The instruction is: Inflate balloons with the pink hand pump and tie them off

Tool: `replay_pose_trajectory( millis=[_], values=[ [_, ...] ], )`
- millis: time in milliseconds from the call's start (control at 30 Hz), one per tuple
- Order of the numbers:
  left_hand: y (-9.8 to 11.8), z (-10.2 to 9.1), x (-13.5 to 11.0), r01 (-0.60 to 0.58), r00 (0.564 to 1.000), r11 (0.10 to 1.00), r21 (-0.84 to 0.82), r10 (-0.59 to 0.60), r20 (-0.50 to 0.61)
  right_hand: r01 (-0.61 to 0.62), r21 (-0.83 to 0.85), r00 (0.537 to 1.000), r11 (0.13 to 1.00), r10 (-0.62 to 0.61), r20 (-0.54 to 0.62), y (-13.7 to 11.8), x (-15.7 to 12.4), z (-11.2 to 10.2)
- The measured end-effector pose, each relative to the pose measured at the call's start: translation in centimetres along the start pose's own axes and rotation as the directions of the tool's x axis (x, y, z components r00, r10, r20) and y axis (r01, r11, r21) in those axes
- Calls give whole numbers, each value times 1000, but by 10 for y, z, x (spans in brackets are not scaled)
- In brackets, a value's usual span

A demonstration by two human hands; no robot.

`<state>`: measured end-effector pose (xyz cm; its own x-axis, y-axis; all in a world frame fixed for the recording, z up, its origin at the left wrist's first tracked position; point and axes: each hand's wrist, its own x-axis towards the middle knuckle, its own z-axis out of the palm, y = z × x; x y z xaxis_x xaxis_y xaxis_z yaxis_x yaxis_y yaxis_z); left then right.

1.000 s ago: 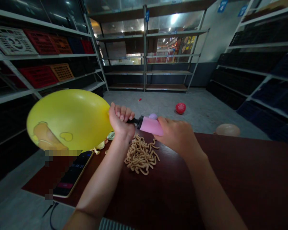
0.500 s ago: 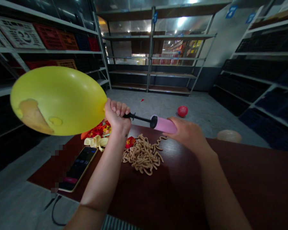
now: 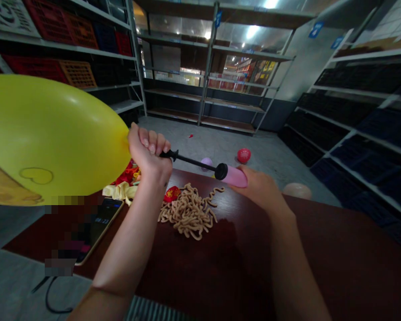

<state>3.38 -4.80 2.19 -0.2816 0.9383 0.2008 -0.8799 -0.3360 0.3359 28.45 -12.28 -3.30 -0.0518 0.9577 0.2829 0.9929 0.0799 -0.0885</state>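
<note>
A big inflated yellow balloon [image 3: 67, 129] fills the left side and runs past the frame edge, with a printed figure low on it. My left hand [image 3: 150, 149] is closed around its neck and the black end of a hand balloon pump, so the join is hidden. From there a thin black rod stretches right to the pump's pink barrel [image 3: 235, 176], which my right hand [image 3: 259, 187] grips from its far end. Both hands are above the table. Below them lies a heap of tan twisted uninflated balloons [image 3: 190, 214], touching a red piece with yellow print [image 3: 172, 194].
On the dark brown table [image 3: 254, 249] lie a phone [image 3: 102, 227], pale yellow limp balloons [image 3: 120, 191] and red-orange ones [image 3: 132, 171]. A red balloon [image 3: 243, 155], a lilac one [image 3: 206, 163] and a pale one [image 3: 297, 191] are beyond it. Racks [image 3: 203, 100] with crates surround the floor.
The yellow balloon looks larger and reaches farther left. More of the pump's black rod shows between my hands. My view has turned slightly, and the lilac balloon now shows.
</note>
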Motion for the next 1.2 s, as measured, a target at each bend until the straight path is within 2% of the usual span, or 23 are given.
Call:
replay_pose_trajectory(
  millis=[133, 300, 500, 633, 733, 1067, 1200],
  values=[
    [1, 4, -6, -33, 999, 999, 14, 33, 3, 34, -118, 997, 992, -42, -69, -2, -1, -6],
    [-7, 1, -7, -1, 999, 1000, -16, 1, 44, 46, -271, 981, 962, -94, -168, -4, -4, -20],
    [-28, -2, -18, 78, 996, 996, -31, -77, 46, 80, -343, 967, 936, -157, -203, -32, -9, -27],
    [-42, 1, -32, 138, 990, 990, 3, -138, 35, 95, -332, 966, 938, -168, -198, -51, -11, -24],
    [-48, 0, -35, 173, 984, 985, 13, -173, 50, 92, -311, 974, 946, -150, -169, -54, -10, -20],
    [-40, -11, -6, 286, 958, 958, 20, -286, 18, 82, -126, 994, 989, -90, -64, -60, -2, -10],
    [-32, -12, 3, 315, 947, 949, 26, -316, 54, 66, -78, 998, 995, -66, -6, -64, -3, -11]
  ],
)
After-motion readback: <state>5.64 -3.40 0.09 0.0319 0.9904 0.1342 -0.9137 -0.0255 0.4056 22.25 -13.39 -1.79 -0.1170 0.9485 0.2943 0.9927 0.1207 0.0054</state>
